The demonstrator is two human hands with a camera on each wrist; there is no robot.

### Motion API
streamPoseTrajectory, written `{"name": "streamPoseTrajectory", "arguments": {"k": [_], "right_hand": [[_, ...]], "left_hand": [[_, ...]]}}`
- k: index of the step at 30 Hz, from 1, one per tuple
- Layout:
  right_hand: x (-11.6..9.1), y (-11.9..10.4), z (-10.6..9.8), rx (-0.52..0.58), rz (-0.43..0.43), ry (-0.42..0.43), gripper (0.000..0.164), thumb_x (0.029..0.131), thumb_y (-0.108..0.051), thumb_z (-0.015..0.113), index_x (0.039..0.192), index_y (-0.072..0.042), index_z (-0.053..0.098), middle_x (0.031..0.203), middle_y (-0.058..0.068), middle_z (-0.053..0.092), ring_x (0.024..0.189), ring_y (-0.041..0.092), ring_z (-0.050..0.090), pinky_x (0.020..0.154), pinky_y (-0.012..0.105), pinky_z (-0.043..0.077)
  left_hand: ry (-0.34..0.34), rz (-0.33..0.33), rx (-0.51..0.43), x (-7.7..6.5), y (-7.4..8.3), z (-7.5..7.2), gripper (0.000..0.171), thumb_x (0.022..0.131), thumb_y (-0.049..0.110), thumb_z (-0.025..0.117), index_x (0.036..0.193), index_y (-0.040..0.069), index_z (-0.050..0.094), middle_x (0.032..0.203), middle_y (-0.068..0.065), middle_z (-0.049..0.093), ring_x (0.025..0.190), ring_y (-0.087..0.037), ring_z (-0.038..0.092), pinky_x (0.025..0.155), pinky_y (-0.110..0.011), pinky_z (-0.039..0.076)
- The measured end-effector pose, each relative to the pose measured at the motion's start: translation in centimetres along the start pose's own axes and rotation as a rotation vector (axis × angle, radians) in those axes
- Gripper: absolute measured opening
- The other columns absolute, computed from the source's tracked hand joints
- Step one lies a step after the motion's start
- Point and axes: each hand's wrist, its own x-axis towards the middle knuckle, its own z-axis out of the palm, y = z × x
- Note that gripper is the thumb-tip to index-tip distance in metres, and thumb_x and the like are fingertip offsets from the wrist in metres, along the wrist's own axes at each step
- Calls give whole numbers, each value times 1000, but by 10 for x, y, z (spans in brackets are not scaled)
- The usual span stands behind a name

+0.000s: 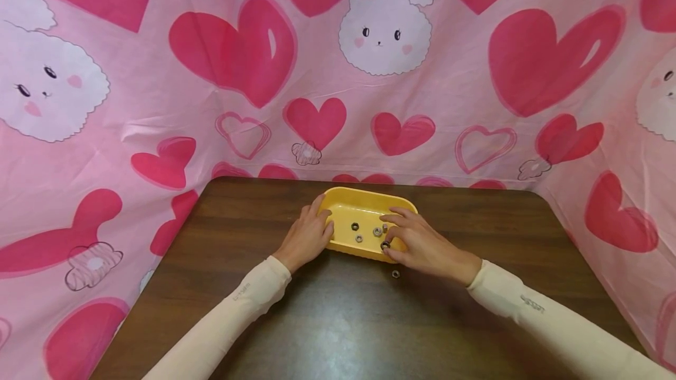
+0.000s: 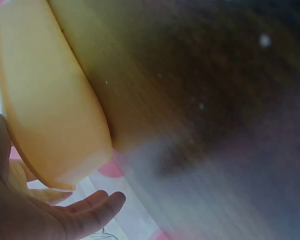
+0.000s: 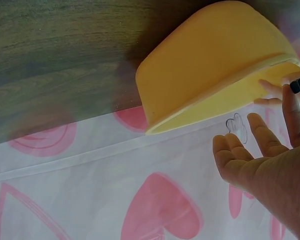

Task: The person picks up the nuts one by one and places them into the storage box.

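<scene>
A yellow plastic tray (image 1: pixel 369 194) sits on the table with several small hex nuts on its floor. My left hand (image 1: pixel 303 238) holds the tray's left end, its fingers about the rim. Over the tray's right front part, my right hand (image 1: pixel 422 246) pinches a black nut (image 1: pixel 385 246) between thumb and index finger. The right wrist view shows this black nut (image 3: pixel 299 85) at the fingertip, with the other fingers spread. Inside the tray lie another black nut (image 1: pixel 355 226) and silver nuts (image 1: pixel 377 231), partly near my right fingers.
One loose nut (image 1: pixel 396 274) lies on the dark wooden table (image 1: pixel 327 321) just in front of the tray. A pink cloth (image 1: pixel 459 92) with hearts and rabbits hangs behind the table and along both sides.
</scene>
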Motion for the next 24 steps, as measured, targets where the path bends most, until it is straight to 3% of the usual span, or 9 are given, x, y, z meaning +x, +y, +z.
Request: {"name": "streamPoseTrajectory", "arguments": {"k": [7, 24], "right_hand": [[7, 1, 3, -24, -39, 30, 12, 91, -20, 89, 94, -12, 81, 143, 20, 70, 146, 47, 52, 120, 68, 40], [18, 9, 4, -17, -19, 20, 14, 91, -20, 90, 96, -9, 82, 144, 21, 69, 146, 45, 52, 121, 67, 40]], "left_hand": [[-1, 6, 13, 0, 0, 0, 41, 112, 27, 60, 141, 1, 69, 178, -13, 29, 138, -38, 53, 111, -54, 55], [0, 10, 25, 0, -1, 0, 40, 112, 27, 60, 141, 1, 69, 177, -12, 30, 138, -38, 53, 109, -54, 56]]}}
